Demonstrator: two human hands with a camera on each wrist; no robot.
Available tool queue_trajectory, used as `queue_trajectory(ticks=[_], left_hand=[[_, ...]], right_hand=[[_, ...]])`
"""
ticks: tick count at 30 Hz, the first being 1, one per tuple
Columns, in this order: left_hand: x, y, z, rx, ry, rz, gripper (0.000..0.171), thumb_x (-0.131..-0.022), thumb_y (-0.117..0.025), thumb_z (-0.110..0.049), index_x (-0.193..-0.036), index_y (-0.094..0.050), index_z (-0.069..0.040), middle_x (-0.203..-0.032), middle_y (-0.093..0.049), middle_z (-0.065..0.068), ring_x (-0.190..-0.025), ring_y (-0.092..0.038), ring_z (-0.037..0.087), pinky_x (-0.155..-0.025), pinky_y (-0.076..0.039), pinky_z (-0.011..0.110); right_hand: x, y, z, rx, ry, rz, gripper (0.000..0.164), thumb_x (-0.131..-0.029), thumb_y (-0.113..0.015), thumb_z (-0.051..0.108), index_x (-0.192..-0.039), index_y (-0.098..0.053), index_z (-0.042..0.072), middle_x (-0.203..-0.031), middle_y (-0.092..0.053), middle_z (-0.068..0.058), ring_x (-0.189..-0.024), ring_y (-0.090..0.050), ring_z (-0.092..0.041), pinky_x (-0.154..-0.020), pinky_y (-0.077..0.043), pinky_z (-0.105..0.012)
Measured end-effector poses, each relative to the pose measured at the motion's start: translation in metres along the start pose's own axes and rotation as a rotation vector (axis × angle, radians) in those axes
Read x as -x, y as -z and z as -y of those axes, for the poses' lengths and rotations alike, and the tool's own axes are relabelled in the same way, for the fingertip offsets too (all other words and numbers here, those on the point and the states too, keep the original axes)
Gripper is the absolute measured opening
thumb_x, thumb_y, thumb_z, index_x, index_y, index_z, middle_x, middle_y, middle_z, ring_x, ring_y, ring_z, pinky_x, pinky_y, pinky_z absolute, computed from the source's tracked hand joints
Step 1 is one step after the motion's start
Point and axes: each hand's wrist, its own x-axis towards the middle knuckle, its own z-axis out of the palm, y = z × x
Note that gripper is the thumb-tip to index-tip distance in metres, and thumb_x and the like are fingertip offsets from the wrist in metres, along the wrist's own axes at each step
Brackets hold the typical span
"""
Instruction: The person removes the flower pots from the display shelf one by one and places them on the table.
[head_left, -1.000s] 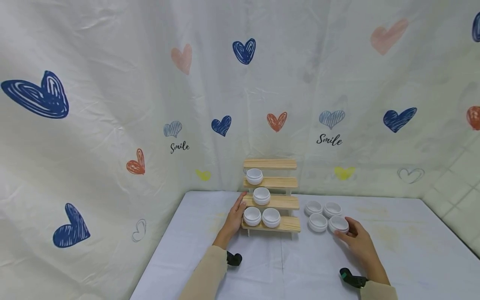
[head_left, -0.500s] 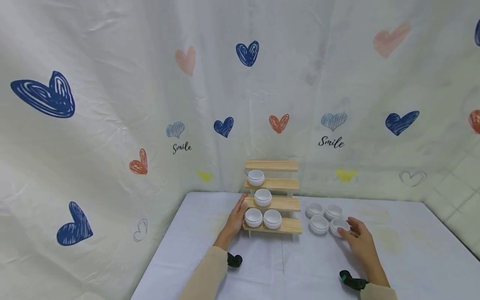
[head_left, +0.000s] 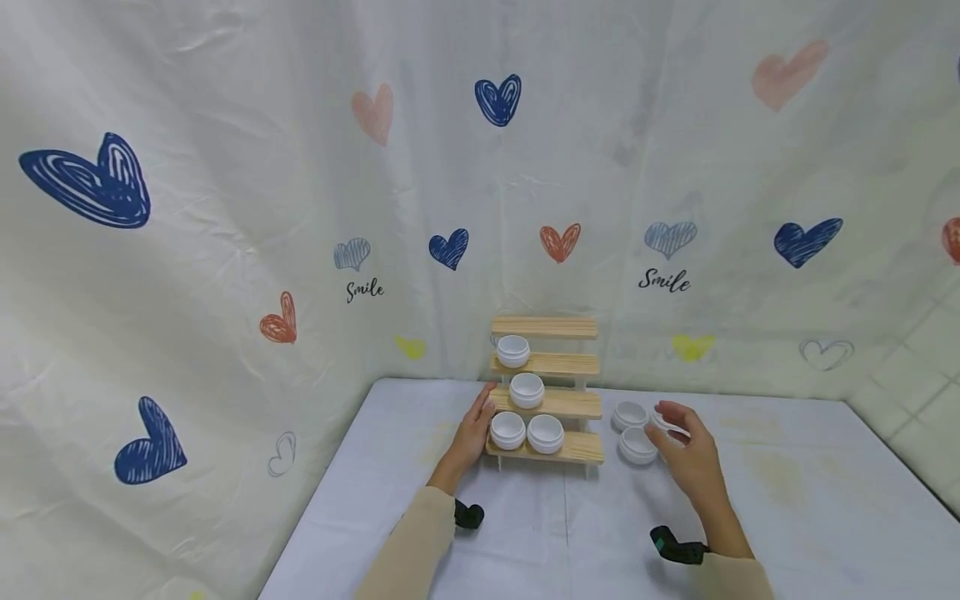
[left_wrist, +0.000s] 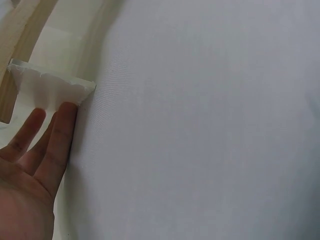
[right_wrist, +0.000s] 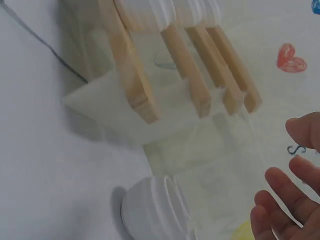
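A stepped stand of pale wooden shelves (head_left: 577, 405) on white side supports rises near the back of the table. My left hand (head_left: 468, 435) rests at its left side; in the left wrist view its fairly straight fingertips touch or nearly touch a white support (left_wrist: 50, 87). Small white bowls sit on the shelves: two (head_left: 507, 430) on the lowest, one (head_left: 527, 391) above, one (head_left: 513, 351) higher. Right of the stand, more white bowls (head_left: 637, 446) are grouped on the table. My right hand (head_left: 690, 454) hovers over them, fingers spread and holding nothing, partly hiding the group.
A white cloth covers the table (head_left: 517, 533). Behind it hangs a pale curtain (head_left: 585, 167) printed with hearts. Tiles show through at the right. The topmost shelf (head_left: 543, 327) bears no bowl. A dark wrist device (head_left: 675, 546) sits below my right hand.
My right hand has come off the front-right bowl and moved left and slightly up, its fingers now free of it. My left hand stays at the stand.
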Motion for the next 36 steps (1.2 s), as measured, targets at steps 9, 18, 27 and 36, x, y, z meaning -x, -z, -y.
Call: queue_trajectory(ticks=[9, 18, 27, 36], left_hand=[[-0.001, 0.005, -0.003, -0.015, 0.013, 0.054, 0.051, -0.111, -0.044, -0.033, -0.161, -0.035, -0.024, -0.166, -0.033, 0.016, -0.156, -0.024, 0.037, -0.126, -0.019, 0.058], [-0.014, 0.0, 0.027, -0.039, 0.004, -0.001, 0.051, -0.111, -0.041, -0.04, -0.161, -0.034, -0.031, -0.166, -0.034, 0.011, -0.156, -0.025, 0.035, -0.126, -0.018, 0.058], [-0.013, 0.001, 0.037, -0.04, 0.005, -0.013, 0.052, -0.109, -0.044, -0.042, -0.159, -0.037, -0.03, -0.164, -0.038, 0.01, -0.155, -0.028, 0.034, -0.125, -0.02, 0.058], [-0.015, -0.002, 0.035, -0.007, -0.007, -0.006, 0.052, -0.11, -0.043, -0.039, -0.16, -0.035, -0.027, -0.165, -0.037, 0.012, -0.155, -0.027, 0.035, -0.125, -0.018, 0.059]], right_hand=[[0.01, -0.028, 0.03, -0.076, 0.117, 0.082, 0.042, -0.099, -0.069, 0.021, -0.136, -0.057, 0.006, -0.133, -0.064, -0.015, -0.11, -0.055, 0.002, -0.092, -0.043, -0.006], [0.015, -0.049, 0.048, -0.133, 0.156, 0.192, 0.042, -0.099, -0.069, 0.019, -0.136, -0.057, 0.003, -0.131, -0.065, -0.014, -0.115, -0.061, -0.012, -0.093, -0.045, -0.01], [-0.009, -0.07, 0.073, -0.166, 0.246, 0.279, 0.036, -0.099, -0.068, 0.015, -0.133, -0.06, 0.004, -0.131, -0.065, -0.017, -0.119, -0.063, -0.032, -0.095, -0.05, -0.018], [-0.062, -0.088, 0.105, -0.202, 0.257, 0.338, 0.041, -0.097, -0.071, 0.014, -0.134, -0.058, 0.0, -0.133, -0.062, -0.023, -0.12, -0.062, -0.038, -0.096, -0.053, -0.029]])
